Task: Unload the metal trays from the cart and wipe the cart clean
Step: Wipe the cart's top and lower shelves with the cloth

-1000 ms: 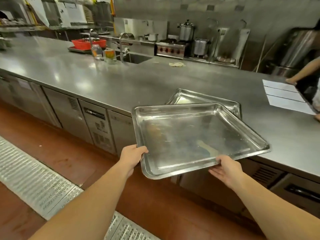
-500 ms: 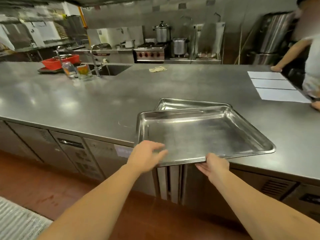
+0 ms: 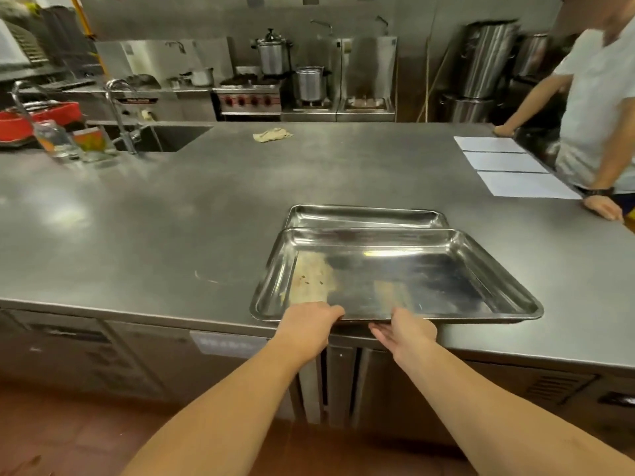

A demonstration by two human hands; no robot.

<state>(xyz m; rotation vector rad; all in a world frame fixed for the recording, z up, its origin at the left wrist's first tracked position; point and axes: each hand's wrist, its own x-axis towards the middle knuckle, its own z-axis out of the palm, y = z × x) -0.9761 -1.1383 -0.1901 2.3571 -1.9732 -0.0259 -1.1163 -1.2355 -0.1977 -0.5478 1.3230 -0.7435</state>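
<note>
Fingers of the left hand (image 3: 311,324) curl over the near rim of the shiny rectangular metal tray (image 3: 395,280); the right hand (image 3: 407,333) lies open-palmed beneath that rim. The tray overlaps a second steel tray (image 3: 366,216) on the steel counter (image 3: 171,218).

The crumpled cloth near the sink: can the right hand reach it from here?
Probably not without stepping or leaning. The cloth lies far across the counter, well beyond the right hand at the top tray. Nothing blocks it.
</note>
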